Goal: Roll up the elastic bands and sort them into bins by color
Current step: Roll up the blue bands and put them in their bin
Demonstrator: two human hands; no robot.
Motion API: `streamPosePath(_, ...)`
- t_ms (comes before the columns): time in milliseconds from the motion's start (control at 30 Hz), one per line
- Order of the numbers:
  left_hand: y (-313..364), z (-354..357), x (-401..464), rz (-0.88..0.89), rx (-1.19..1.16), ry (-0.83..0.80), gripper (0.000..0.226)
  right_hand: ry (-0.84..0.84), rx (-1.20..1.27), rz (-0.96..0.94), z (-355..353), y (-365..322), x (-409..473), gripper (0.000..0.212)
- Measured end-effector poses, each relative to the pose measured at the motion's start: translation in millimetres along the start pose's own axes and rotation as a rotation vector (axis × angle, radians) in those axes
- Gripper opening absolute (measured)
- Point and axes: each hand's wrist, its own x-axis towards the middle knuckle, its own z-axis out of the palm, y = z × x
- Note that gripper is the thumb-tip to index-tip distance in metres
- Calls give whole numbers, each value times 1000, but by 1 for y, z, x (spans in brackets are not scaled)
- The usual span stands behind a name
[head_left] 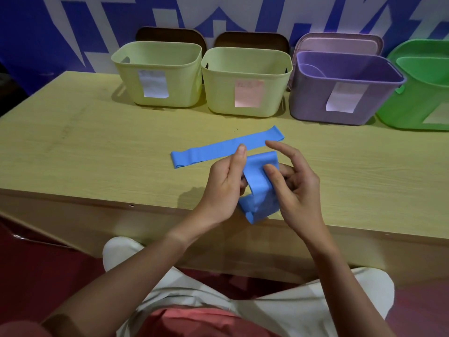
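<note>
A blue elastic band (258, 188) hangs folded between my two hands, just above the near edge of the wooden table (97, 147). My left hand (224, 186) grips its left side, thumb raised along the top. My right hand (295, 183) pinches the right side with thumb and curled fingers, while the index finger sticks out free. A second blue band (226, 147) lies flat and stretched out on the table right behind my hands.
Along the back of the table stand two pale yellow bins (158, 74) (246, 81), a purple bin (340, 91) and a green bin (422, 93), each with a paper label. Lids lean behind them against a blue and white wall.
</note>
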Motion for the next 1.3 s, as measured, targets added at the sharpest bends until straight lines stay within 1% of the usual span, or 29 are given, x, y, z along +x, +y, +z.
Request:
streamPosePath(67,5,2,0,-108,-73,-7,45,-4,-21,-6,0,0,0,19)
streamPosePath(167,11,3,-1,-212,-136,-24,40,16,-32,2,2,-1,-1,8)
streamPosePath(233,13,3,-1,-239,-150,-40,40,37,-53,-7,3,-1,-2,7)
streamPosePath(300,12,5,0,-222,-110,-47,43,58,-64,-12,3,-1,-2,7)
streamPosePath(333,11,5,1,-185,-66,-39,46,63,-69,-14,3,0,-2,7)
streamPosePath(400,6,2,3,-31,85,-19,48,61,-75,-15,2,0,-2,8)
streamPosePath(533,-3,-9,3,325,461,-18,33,60,-60,-4,3,-1,-2,8)
streamPosePath(600,-1,-9,2,450,532,-1,31,65,-35,20,5,-1,-2,11)
streamPosePath(633,0,-7,2,477,531,5,30,74,-15,31,6,-1,-2,15)
streamPosePath(667,0,-5,3,476,515,11,31,88,6,38,7,-1,-1,20)
streamPosePath(733,0,-1,3,405,441,18,33,108,36,40,9,-2,0,24)
streamPosePath(800,3,2,2,273,275,-11,38,117,49,34,11,-3,-1,20)
streamPosePath(900,13,5,-1,26,-13,-76,44,145,52,21,12,-5,-1,15)
streamPosePath(1000,23,8,-1,-153,-179,-96,43,148,18,-15,9,-8,2,22)
streamPosePath(1033,24,9,0,-187,-211,-98,43,149,7,-24,9,-10,4,20)
streamPosePath(1133,25,8,3,-206,-204,-111,43,174,27,-22,10,-11,7,2)
streamPosePath(1233,21,8,7,-128,-78,-91,48,222,63,-13,12,-10,8,12)
streamPosePath(1300,17,6,7,-42,-2,-59,45,235,75,-9,13,-9,8,15)
